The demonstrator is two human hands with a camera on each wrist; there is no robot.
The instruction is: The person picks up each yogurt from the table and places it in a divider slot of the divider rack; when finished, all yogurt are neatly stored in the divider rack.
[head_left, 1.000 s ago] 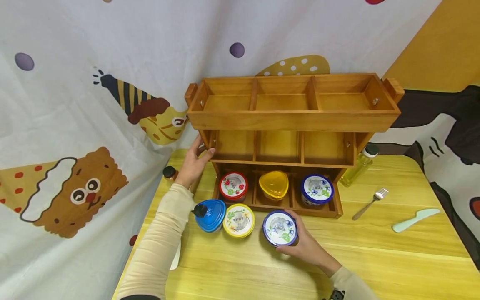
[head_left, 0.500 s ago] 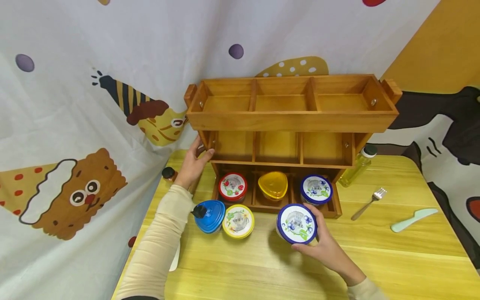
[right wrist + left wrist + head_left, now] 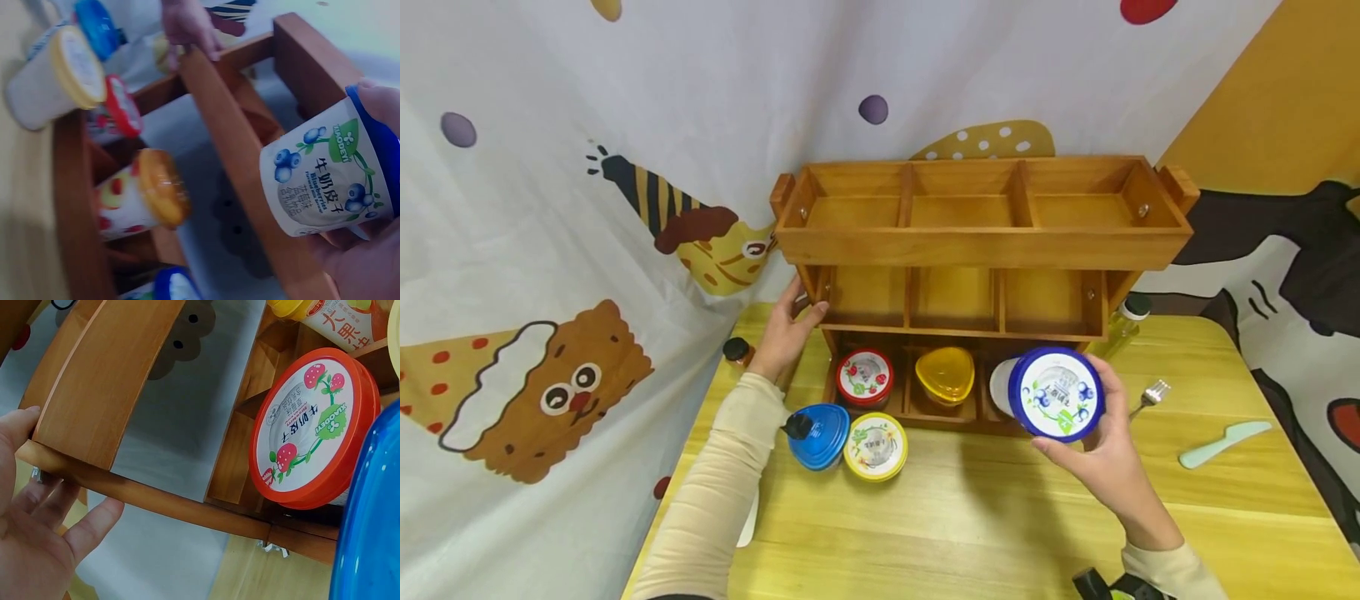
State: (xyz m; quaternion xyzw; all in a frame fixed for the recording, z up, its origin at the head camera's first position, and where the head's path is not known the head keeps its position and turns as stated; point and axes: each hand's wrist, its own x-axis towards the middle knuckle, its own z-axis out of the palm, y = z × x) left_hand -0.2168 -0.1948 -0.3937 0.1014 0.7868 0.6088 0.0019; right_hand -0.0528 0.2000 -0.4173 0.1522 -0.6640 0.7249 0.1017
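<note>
- Rack [image 3: 981, 247]: wooden, 3 tiers, 3 comps. each; stands on table [image 3: 925, 533] before printed cloth [image 3: 715, 100].
- L hand [image 3: 784, 337]: at rack's L side; grips wooden frame, thumb on one face, fingers round the other (L-wrist view).
- R hand [image 3: 1108, 467]: in front of rack's R end; fingers & thumb wrapped round blueberry tub.
- Blueberry tub [image 3: 1060, 396]: white w/ dk-blue lid; held off table, in front of rack's btm R comp., lid turned to head cam.; contact w/ rack can't be told.
- 2nd blue-lidded tub [image 3: 178, 289]: rack's btm R comp., mostly cut off in R-wrist view.
- Amber-lidded tub [image 3: 945, 373]: rack's btm ctr comp.
- Red-lidded tub [image 3: 866, 377]: strawberry print; rack's btm L comp.
- Yellow-lidded tub [image 3: 876, 446]: just in front of rack, L half.
- Lt-blue-lidded tub [image 3: 823, 437]: just beside yellow one, off rack's front L corner.
- Sm. dk-capped jar [image 3: 737, 350]: L of rack.
- Dk-capped bottle [image 3: 1118, 333]: just R of rack.
- Fork [image 3: 1152, 394]: R of rack, partly hidden by R hand.
- Pale green knife [image 3: 1225, 442]: farther R of rack.
</note>
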